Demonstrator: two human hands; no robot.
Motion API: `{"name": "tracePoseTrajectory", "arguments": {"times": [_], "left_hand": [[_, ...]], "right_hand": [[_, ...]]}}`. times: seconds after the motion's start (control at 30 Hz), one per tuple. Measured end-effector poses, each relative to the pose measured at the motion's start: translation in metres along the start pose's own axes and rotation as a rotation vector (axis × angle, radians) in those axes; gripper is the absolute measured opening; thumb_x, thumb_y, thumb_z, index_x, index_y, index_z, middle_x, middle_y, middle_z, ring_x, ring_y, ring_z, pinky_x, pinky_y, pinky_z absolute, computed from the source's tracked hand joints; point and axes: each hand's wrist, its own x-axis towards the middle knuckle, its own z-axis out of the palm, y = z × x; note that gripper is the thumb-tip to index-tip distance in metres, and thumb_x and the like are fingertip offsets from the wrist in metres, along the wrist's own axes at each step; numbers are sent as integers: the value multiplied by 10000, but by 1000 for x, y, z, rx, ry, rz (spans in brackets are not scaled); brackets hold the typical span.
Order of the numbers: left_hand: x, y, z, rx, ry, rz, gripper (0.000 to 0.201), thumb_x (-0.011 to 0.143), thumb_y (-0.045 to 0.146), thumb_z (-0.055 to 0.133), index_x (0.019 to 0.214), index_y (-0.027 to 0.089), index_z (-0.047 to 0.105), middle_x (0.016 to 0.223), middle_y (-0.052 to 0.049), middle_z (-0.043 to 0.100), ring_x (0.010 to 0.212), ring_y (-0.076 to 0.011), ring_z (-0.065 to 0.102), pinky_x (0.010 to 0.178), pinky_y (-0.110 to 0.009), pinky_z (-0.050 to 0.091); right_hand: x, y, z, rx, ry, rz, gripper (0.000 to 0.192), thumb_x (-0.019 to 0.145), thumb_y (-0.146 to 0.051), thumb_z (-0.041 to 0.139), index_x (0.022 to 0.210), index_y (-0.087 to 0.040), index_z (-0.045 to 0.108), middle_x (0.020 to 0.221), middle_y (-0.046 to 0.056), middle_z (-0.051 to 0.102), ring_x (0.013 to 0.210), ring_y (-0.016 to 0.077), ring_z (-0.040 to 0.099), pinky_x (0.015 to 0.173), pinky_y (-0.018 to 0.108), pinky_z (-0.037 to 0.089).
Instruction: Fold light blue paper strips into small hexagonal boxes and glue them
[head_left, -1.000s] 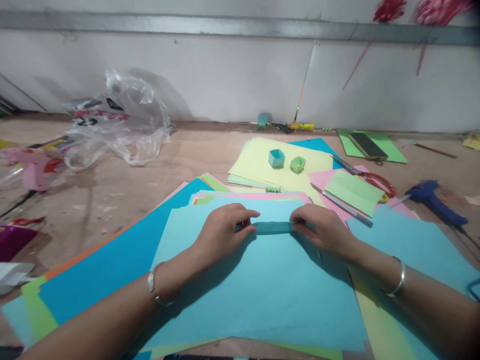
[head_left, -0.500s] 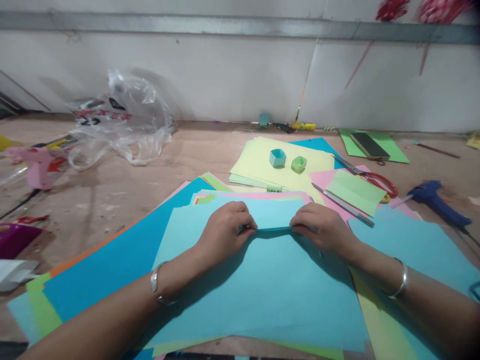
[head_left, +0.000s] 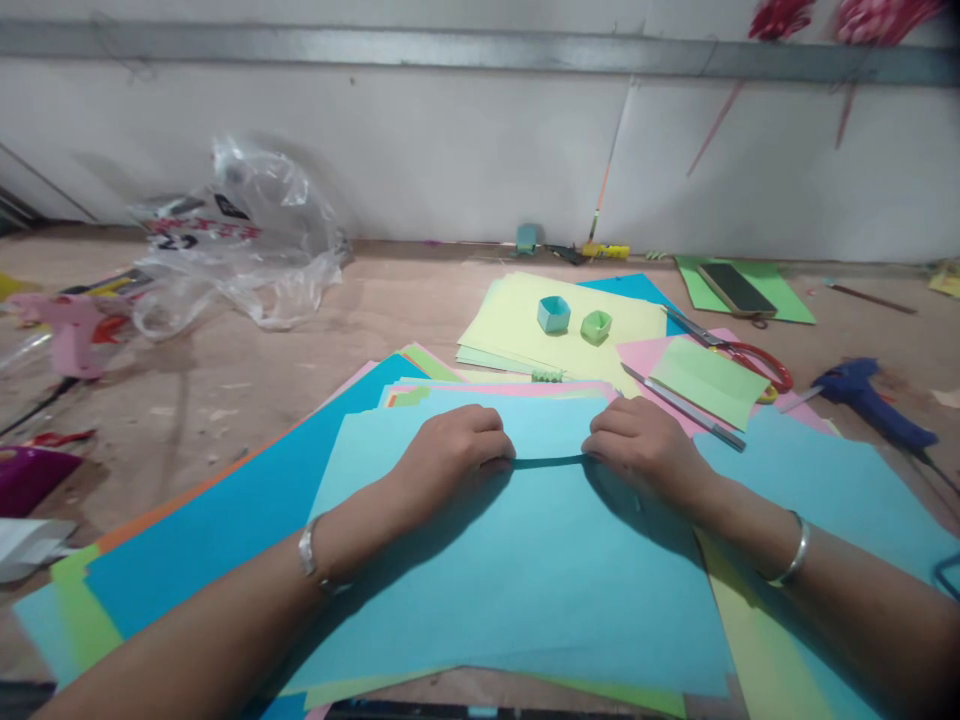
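Observation:
Between my two hands a narrow folded blue paper strip (head_left: 549, 462) stretches level, just over a light blue paper sheet (head_left: 517, 580). My left hand (head_left: 466, 450) is closed on the strip's left end, thumb and fingers pinched. At its other end my right hand (head_left: 637, 445) grips in the same way. My fingers hide both ends of the strip. Beyond my hands, a small blue folded paper ring (head_left: 553, 316) and a green one (head_left: 596, 326) sit on pale yellow paper (head_left: 502, 325).
To the right lie a craft knife (head_left: 682, 405), red-handled scissors (head_left: 750, 362), a blue glue gun (head_left: 874, 400) and a phone (head_left: 737, 290) on green paper. A pink glue gun (head_left: 71, 335) and a clear plastic bag (head_left: 255, 240) are at left. Behind runs a white wall (head_left: 465, 150).
Both hands have rolled slightly, fingers now lower over the strip's ends. The strip's visible face has turned darker. Other things stay where they were.

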Motion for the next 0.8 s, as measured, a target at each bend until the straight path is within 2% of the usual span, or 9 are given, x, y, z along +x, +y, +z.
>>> {"name": "tracePoseTrajectory", "arguments": {"times": [0.17, 0.43, 0.6, 0.8], "left_hand": [[0, -2, 0, -124, -58, -24, 214, 880, 144, 532, 790, 184, 722, 761, -32, 639, 682, -140, 564, 613, -238, 409], [1, 1, 0, -90, -132, -49, 249, 869, 94, 490, 782, 180, 707, 784, -38, 648, 707, -156, 567, 637, -254, 412], [-1, 2, 1, 28, -69, -51, 249, 902, 138, 477, 899, 193, 719, 788, -42, 650, 724, -169, 570, 621, -264, 413], [-2, 2, 0, 249, 25, 74, 329, 946, 126, 417, 812, 179, 713, 758, -49, 633, 686, -170, 515, 576, -281, 360]], "right_hand": [[0, -1, -3, 5, -30, 4, 307, 927, -60, 465, 692, -175, 624, 719, 55, 632, 694, 169, 484, 615, 306, 291], [-1, -3, -8, -69, -99, -62, 254, 871, -2, 506, 731, -166, 640, 712, 57, 632, 695, 180, 481, 618, 311, 259], [-1, -5, -9, -108, -105, -69, 288, 872, 13, 478, 697, -164, 624, 681, 53, 613, 674, 173, 459, 621, 318, 251], [-1, -7, -7, -145, -88, -70, 293, 871, 9, 467, 683, -165, 609, 658, 45, 582, 661, 168, 426, 612, 320, 237]]}}
